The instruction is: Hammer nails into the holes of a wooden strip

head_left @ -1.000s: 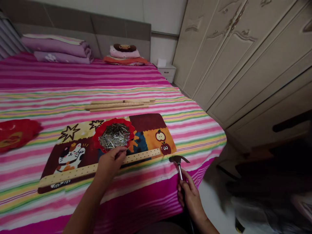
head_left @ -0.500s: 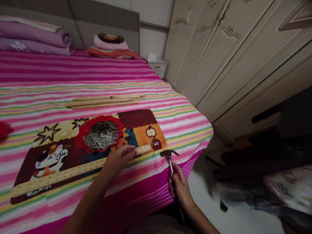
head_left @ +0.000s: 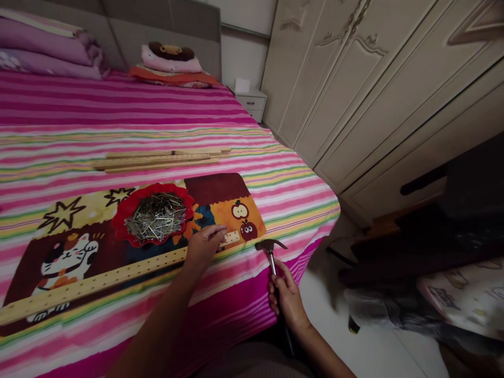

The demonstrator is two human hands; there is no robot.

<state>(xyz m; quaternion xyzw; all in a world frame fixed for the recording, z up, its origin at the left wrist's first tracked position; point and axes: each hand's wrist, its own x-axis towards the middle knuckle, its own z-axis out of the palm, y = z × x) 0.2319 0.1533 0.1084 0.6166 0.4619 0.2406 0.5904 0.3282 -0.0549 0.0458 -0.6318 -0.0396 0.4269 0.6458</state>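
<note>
Head view: the hammer (head_left: pixel 270 245) is gripped in the right hand (head_left: pixel 287 295), the left hand (head_left: pixel 205 248), its grasp unclear, is held over the near strip (head_left: pixel 118 275), and nails (head_left: pixel 156 217) are set leftward, seemingly for easy reach.

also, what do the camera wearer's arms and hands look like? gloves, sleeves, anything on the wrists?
Left hand and right hand are both ungloved. The forearms are bare as far as they show, no sleeves in view. No watch, bracelet or cable visible; rings or small markings too fine to tell.
</note>
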